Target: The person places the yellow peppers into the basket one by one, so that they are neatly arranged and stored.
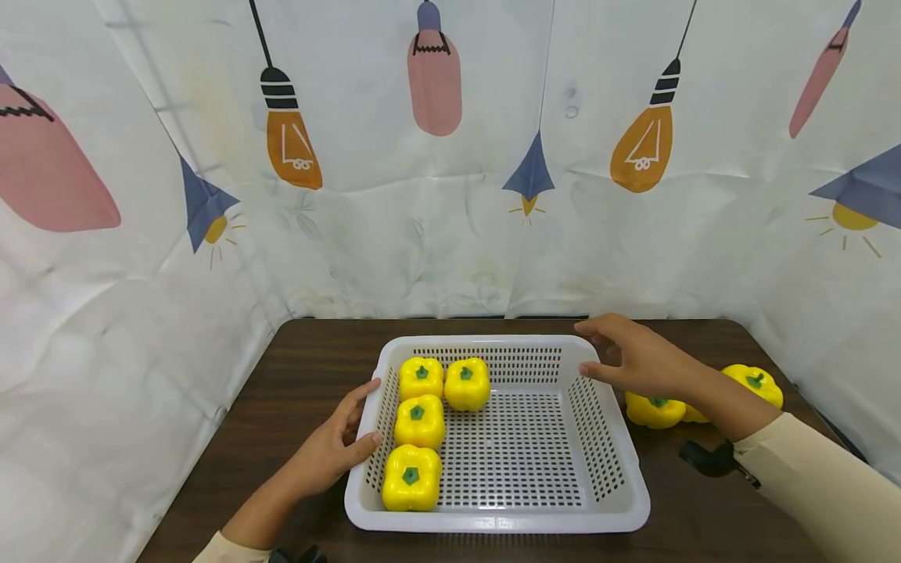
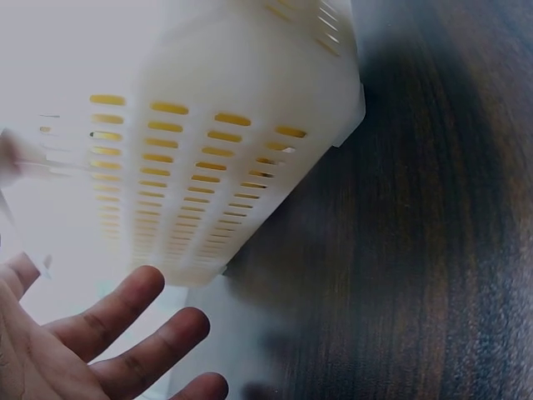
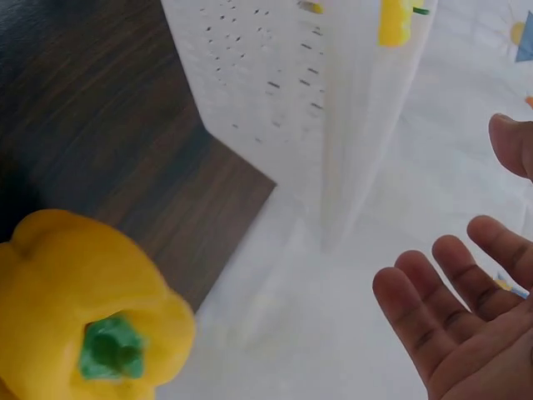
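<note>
A white perforated plastic basket stands on the dark table. Several yellow bell peppers with green stems sit in it, a column along its left wall and one beside the rearmost. At the left rim is my left hand, fingers spread and relaxed, thumb and index fingertip right at the edge. The left wrist view shows those fingers outside the slotted wall, holding nothing. My right hand hovers by the back right corner, thumb apart from loosely bent fingers, nothing between them.
Right of the basket, more yellow bell peppers lie on the dark wooden table, partly hidden behind my right forearm. A white cloth printed with lamps hangs behind the table and along both sides.
</note>
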`<state>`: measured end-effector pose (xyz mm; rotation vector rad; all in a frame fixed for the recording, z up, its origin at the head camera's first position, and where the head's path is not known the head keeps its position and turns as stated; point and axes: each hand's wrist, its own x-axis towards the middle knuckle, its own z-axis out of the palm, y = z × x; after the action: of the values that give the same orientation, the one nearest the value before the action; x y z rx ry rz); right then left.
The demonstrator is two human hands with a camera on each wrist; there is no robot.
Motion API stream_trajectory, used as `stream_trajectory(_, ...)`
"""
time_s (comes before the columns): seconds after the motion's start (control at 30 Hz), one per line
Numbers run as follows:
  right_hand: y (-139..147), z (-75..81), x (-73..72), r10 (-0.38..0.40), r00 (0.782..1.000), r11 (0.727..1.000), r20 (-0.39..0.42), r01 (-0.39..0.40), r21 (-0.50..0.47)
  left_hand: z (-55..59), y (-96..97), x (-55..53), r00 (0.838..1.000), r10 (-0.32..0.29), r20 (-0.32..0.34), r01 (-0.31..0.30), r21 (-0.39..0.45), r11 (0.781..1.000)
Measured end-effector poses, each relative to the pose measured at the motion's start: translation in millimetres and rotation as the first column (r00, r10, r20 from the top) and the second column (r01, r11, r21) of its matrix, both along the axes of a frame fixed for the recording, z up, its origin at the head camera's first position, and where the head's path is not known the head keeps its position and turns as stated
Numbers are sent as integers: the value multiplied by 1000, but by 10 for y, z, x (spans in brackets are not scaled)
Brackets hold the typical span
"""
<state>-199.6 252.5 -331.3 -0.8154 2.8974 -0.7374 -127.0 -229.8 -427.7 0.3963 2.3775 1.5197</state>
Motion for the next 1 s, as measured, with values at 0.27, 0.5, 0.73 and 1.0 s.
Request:
stream_trajectory(0.27,182,-57,88,-71,997,997,-1,71,-5,27,10,-10,1000,1,-6,-2,-22,1000)
stream_trajectory(0.5,392,-68,147,-96,995,995,-27,95,-14,15,-1,10,1000,-14,-12,13,-38,999)
stream_trajectory(0.73,608,-64,186,-129,991,992,-37,129,-5,-2,-18,-4,999,-39,-24,39,-31,999)
stream_trajectory(1.0,857,-86,206,-138,988,990,-68,139,-3,-24,-82,-42,994,-102,-37,103,23,994)
